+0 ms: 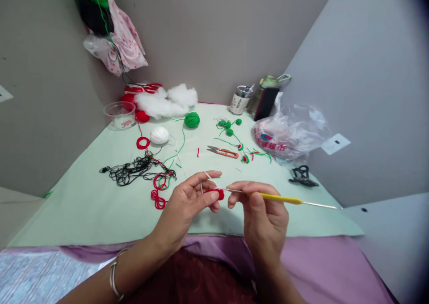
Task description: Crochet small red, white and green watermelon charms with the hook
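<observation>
My left hand (191, 201) pinches a small red crocheted piece (218, 193) between thumb and fingers, with white yarn (208, 175) running over its forefinger. My right hand (261, 214) grips a yellow-handled crochet hook (284, 199) whose metal tip meets the red piece. Both hands hover above the front of the pale green table cover (100, 205). A metal bangle (115, 272) sits on my left wrist.
On the cover lie tangled black thread (132, 170), red yarn loops (159, 192), a white yarn ball (159, 135), a green yarn ball (191, 120), orange snips (223, 151), small green pieces (229, 126), white stuffing (167, 100), a plastic bag (290, 132), a jar (239, 100), a clear cup (119, 114).
</observation>
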### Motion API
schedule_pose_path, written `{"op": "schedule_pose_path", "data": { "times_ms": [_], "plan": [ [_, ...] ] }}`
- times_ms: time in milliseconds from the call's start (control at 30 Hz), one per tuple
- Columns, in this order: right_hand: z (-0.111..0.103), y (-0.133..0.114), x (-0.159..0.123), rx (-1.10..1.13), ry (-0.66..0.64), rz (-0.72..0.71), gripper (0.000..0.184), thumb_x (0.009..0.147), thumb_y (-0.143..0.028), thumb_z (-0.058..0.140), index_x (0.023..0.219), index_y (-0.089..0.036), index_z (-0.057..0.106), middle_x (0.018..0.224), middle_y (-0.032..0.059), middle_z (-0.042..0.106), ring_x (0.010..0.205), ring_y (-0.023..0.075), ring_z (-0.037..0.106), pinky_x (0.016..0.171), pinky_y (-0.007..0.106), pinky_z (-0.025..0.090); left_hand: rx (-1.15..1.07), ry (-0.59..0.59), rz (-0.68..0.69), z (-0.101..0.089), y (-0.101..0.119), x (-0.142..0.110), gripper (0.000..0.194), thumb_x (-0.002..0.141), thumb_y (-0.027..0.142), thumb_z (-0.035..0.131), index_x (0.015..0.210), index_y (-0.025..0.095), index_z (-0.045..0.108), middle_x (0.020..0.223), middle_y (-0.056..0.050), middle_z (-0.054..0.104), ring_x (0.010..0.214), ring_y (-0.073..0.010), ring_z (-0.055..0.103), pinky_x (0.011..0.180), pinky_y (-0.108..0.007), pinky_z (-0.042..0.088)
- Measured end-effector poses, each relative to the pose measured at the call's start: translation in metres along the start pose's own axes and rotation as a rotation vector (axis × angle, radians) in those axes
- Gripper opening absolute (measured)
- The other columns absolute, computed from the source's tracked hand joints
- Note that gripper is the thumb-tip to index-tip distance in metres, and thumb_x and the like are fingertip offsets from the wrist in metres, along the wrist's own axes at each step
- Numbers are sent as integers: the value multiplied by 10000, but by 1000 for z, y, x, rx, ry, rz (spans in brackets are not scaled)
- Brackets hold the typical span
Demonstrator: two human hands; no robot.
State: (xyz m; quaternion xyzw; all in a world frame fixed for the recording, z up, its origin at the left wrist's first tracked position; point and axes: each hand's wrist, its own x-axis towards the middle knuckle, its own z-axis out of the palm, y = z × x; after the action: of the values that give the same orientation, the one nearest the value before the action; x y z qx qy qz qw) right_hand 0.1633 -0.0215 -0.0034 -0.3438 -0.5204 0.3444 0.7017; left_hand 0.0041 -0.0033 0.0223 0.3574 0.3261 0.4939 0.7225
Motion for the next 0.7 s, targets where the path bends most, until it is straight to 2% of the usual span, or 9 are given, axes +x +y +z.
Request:
{"op": "schedule_pose_path", "data": {
  "times_ms": [167,333,500,700],
  "plan": [
    [-2,2,-3,-49,-17,-23,180,1084,-248,564,1058,-242,742,1054,51,788,735,150,717,692,329,592,16,-10,23,-2,-2,1,323,844,269,888,1154,242,803,824,45,679,684,-73,674,701,-216,510],
    [-4,1,-1,-54,-85,-71,177,1084,-220,561,1056,-258,732,996,27,778,823,170,713,755,340,569,38,-4,54,-4,-3,2,335,851,254,881,1175,252,797,838,49,680,694,-72,677,705,-209,527],
    [-5,-4,0,-201,-134,-168,207,1075,-165,545,1043,-252,729,971,26,769,870,178,716,778,336,569,89,-1,92,-3,-4,2,324,858,223,865,1170,255,787,817,58,690,704,-76,684,721,-204,551],
    [-10,-8,-3,-375,-238,-281,256,1039,-65,537,1132,-231,709,1030,38,762,982,169,719,854,313,584,165,20,119,-1,-1,0,320,848,181,840,1156,220,767,761,57,701,707,-88,694,733,-201,569]
  ]
}}
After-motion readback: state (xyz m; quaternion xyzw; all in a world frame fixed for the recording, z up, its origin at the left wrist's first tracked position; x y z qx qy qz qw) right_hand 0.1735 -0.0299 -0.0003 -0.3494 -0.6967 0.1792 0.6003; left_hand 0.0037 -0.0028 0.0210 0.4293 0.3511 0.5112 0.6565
